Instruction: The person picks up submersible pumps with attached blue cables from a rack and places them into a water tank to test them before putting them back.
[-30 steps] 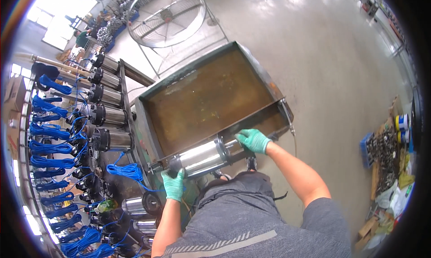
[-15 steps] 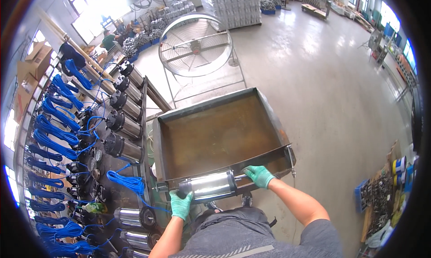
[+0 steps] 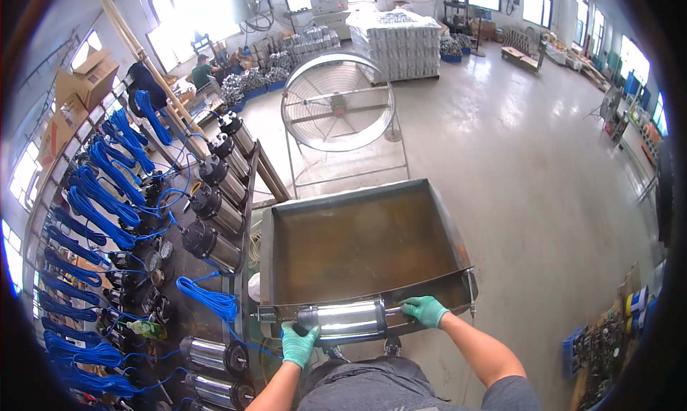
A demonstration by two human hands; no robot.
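A shiny steel cylindrical motor (image 3: 351, 319) with dark end caps lies sideways across the near edge of a metal tank (image 3: 268, 261). A thin shaft extends from its right end. My left hand (image 3: 299, 345), in a green glove, grips the motor's left end from below, thumb and fingers apart around it. At the other end, my right hand (image 3: 426, 311), gloved the same way, has its fingers closed at the shaft's tip. A dark fitting (image 3: 267, 314) sits on the tank edge left of the motor. Murky brownish liquid fills the tank's bottom.
On the left, a dark workbench (image 3: 187, 286) carries several steel motors (image 3: 209, 245) with coiled blue cables (image 3: 207, 296). A large round fan (image 3: 338, 103) stands beyond the tank. Far back are wrapped stacked metal parts (image 3: 397, 46) and a person in green (image 3: 202, 71).
My view has tilted up, so the scene sits lower in the picture. Both hands keep nearly the same hold on the motor and its shaft.
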